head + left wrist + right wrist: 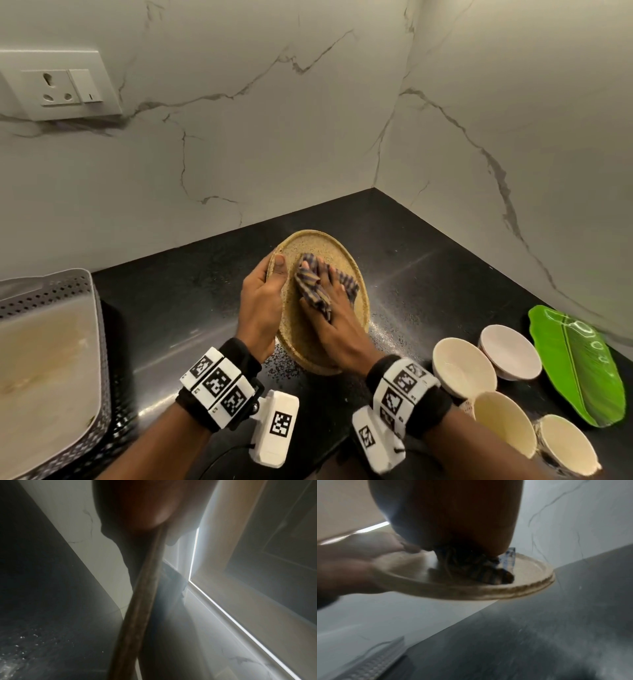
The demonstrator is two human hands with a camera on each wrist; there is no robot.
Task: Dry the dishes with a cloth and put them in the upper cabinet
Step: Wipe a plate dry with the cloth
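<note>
A round tan speckled plate (pixel 318 245) is held tilted a little above the black counter (pixel 191 308). My left hand (pixel 267 291) grips its left rim, thumb on the upper face and fingers underneath. My right hand (pixel 337 322) lies on the plate's face and holds a bunched striped cloth (pixel 310 286) against it, with folds of cloth pinched between the fingers. In the left wrist view the plate's rim (pixel 144 595) runs edge-on below my left hand (pixel 147 507). The right wrist view shows the cloth (pixel 479 573) under my right hand (pixel 453 520) on the plate (pixel 471 592).
Several cream bowls (pixel 462 366) stand at the right front beside a green leaf-shaped plate (pixel 579 363). At the left stands a grey perforated basket (pixel 68 291). Water drops speckle the counter around the plate. Marble walls meet in a corner behind; a wall socket (pixel 61 85) is upper left.
</note>
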